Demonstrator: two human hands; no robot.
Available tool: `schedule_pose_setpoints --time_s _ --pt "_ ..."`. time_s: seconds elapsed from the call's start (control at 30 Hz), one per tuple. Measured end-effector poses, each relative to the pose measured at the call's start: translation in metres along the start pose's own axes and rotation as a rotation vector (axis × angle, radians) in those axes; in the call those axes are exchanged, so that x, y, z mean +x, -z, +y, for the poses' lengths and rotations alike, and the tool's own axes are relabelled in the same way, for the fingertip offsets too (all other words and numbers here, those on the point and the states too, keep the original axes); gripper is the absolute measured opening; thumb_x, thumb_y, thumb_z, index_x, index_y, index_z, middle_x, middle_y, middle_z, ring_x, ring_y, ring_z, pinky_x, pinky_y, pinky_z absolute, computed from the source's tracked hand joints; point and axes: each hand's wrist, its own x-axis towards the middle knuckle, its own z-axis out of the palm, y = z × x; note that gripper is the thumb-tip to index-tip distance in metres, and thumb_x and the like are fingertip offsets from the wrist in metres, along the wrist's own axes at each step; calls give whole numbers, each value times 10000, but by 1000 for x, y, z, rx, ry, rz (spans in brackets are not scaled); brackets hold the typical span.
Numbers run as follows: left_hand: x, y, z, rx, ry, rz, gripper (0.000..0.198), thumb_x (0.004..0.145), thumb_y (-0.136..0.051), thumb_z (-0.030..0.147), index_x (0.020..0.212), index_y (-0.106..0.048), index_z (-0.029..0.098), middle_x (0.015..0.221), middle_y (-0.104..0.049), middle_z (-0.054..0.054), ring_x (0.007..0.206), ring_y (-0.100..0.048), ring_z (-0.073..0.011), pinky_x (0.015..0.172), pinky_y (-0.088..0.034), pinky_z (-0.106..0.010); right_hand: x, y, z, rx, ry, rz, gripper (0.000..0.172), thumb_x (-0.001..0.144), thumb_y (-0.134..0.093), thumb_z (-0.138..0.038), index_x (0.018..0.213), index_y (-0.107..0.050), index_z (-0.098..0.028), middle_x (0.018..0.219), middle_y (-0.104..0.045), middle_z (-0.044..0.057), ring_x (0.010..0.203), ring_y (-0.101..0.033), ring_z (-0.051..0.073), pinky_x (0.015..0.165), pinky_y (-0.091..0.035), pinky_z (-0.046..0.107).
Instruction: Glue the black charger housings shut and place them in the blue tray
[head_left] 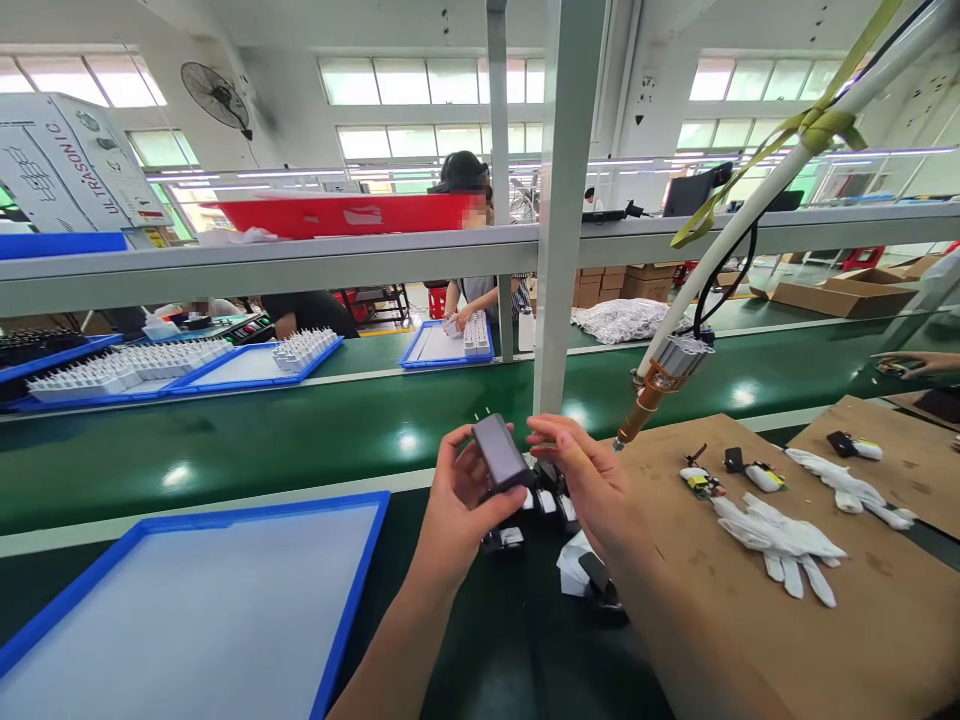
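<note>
A dark plug-in charger (501, 450) with two metal prongs at its top is held up in front of me. My left hand (459, 490) is closed around it, fingers behind and thumb along the lower edge. To its right, my right hand (589, 475) is raised with fingers apart and holds nothing that I can see. Below and behind both hands, several black and white charger parts (546, 502) lie in a pile on the dark bench, partly hidden. A white piece (574, 565) and a black piece sit closer to me, partly covered by my right wrist.
A blue-rimmed white tray (358, 580) lies at left. On brown cardboard (675, 540) at right are white gloves (780, 545) and small circuit assemblies (757, 472). A hanging tool (649, 395) points down nearby. Beyond the green conveyor (300, 430), a person handles white parts.
</note>
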Motion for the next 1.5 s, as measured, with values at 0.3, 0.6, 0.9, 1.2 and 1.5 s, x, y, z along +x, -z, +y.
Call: schedule_pose_setpoints --time_s 0.3,0.6,0.9,1.2,1.5 --pt "-1 4 1 482 -299 25 430 666 -739 43 1017 -690 286 1315 -557 -60 1234 -452 -296 974 -362 -353 -5 -5 -3 -102 -76 -212 512 859 -637 -360 1351 -499 -324 1375 -539 54 1232 -536 227 998 -493 380" --pt "-2 0 3 394 -257 36 477 613 -739 -1 1017 -678 246 1279 -568 -86 1180 -486 -289 901 -374 -328 -6 -6 -4 -80 -69 -170 478 859 -640 -325 1311 -486 -319 1279 -581 60 1169 -578 211 947 -527 367" --pt "3 11 10 88 -160 -90 643 610 -671 53 1208 -548 253 1291 -592 -91 1181 -517 -273 928 -412 -346 -5 -3 0 -61 -38 -151 385 865 -634 -327 1231 -517 -301 1249 -592 60 1134 -586 193 902 -533 328" --pt "14 21 16 -280 111 -21 430 722 -586 111 1145 -607 183 1255 -645 -120 1177 -579 -246 1050 -401 -398 -4 -1 -1 -38 -54 -91 402 851 -646 -338 1233 -532 -289 1265 -609 69 1116 -605 204 916 -538 357" --pt "16 21 14 -297 152 76 305 842 -607 135 1145 -600 166 1176 -692 -125 1079 -661 -205 1012 -479 -355 1 2 -6 -8 -46 1 397 839 -659 -325 1217 -545 -286 1233 -636 54 1094 -617 206 942 -517 368"
